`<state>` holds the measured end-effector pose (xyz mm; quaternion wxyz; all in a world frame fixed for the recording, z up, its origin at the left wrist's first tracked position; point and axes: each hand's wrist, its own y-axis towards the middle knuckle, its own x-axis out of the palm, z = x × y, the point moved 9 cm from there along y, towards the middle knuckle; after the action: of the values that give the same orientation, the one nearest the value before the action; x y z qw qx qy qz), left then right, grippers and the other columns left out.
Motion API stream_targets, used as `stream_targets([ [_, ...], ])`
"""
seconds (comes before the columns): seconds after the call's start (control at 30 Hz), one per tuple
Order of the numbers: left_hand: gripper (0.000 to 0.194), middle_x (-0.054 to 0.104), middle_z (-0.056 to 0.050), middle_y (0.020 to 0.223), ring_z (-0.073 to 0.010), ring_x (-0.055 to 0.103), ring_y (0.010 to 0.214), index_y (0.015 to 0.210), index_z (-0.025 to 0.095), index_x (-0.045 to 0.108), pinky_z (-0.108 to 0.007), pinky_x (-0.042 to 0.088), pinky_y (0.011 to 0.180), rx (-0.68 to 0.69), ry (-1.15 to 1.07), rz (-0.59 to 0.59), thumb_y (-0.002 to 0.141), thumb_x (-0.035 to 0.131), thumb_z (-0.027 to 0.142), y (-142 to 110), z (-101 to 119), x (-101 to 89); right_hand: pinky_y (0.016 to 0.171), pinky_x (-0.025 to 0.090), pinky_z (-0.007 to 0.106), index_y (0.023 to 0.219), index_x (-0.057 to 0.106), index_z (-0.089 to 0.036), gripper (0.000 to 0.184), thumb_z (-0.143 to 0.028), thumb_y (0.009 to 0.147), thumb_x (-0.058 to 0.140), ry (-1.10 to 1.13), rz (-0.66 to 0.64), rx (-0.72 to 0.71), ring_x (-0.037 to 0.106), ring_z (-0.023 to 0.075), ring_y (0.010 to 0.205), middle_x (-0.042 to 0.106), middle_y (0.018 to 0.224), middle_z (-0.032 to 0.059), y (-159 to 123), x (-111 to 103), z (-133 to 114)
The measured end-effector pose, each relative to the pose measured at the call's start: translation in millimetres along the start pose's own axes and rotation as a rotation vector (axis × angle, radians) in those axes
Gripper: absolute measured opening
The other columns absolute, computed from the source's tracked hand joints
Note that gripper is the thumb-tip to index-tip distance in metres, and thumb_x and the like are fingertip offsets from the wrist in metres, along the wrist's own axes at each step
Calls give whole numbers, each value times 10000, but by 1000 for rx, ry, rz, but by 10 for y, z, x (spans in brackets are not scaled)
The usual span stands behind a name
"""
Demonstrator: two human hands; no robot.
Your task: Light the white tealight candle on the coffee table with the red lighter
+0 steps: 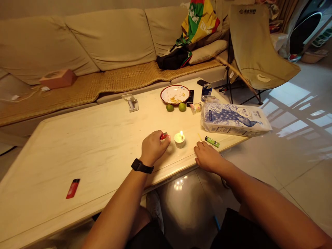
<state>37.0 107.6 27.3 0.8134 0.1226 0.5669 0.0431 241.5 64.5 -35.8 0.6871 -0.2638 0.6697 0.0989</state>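
My left hand (pixel 155 147), with a black watch on its wrist, is closed around a red lighter (pixel 163 136) over the tabletop. Just right of it stands a small round white candle (pixel 179 140), its flame burning near the right side of the top. My right hand (pixel 207 156) lies at the table's near edge with its fingers curled. A thin yellow stick (pixel 199 137) shows right at those fingertips; whether they grip it, I cannot tell. Close beyond this hand lies a green lighter (pixel 212 141). Another red lighter (pixel 73 188) lies far off on the left.
On the pale table (pixel 103 138) are a plate (pixel 168 92) with food scraps, two green limes (pixel 182 107), a blue can (pixel 206 90), a plastic-wrapped tissue pack (pixel 233 117) and a white stand (pixel 131 103). Behind are a sofa (pixel 111 38) and a folding chair (pixel 256 45).
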Motion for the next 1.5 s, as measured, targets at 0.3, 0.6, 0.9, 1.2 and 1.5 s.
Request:
stream_targets([
  [0.3, 348, 642, -36, 772, -192, 557, 704, 747, 232, 490, -325, 335, 609, -1, 19, -2, 950, 453, 513, -2, -15, 15, 1007, 404, 397, 1179, 636, -106, 331, -284, 902, 604, 8, 10, -2, 492, 325, 1189, 591, 1230, 201, -19, -52, -9],
  [0.6, 349, 657, -42, 783, -198, 567, 714, 746, 234, 485, -326, 330, 607, 10, 30, -11, 954, 452, 513, -6, -11, 28, 1001, 416, 405, 1182, 637, -102, 342, -293, 900, 613, 7, 7, 5, 497, 328, 1181, 592, 1233, 203, -18, -53, -11],
  [0.9, 341, 681, -55, 815, -215, 611, 758, 774, 230, 524, -323, 358, 636, 9, 50, -22, 959, 448, 507, -10, -3, 39, 1012, 410, 411, 1189, 639, -90, 344, -280, 904, 607, 2, 18, -7, 498, 327, 1176, 591, 1225, 212, -19, -50, -22],
  [1.2, 337, 675, -56, 820, -216, 607, 769, 789, 226, 536, -330, 374, 657, 41, 47, -18, 965, 444, 497, -12, 90, 60, 1004, 412, 413, 1179, 642, -79, 341, -273, 902, 600, 5, 17, -10, 502, 331, 1169, 600, 1220, 216, -29, -71, -30],
  [1.5, 287, 676, -64, 857, -221, 603, 807, 820, 213, 564, -342, 381, 679, 107, 78, -6, 947, 479, 457, 19, 356, 92, 968, 416, 406, 1192, 629, -79, 346, -282, 916, 582, -9, 17, -12, 491, 336, 1173, 585, 1225, 220, 0, -19, -22],
])
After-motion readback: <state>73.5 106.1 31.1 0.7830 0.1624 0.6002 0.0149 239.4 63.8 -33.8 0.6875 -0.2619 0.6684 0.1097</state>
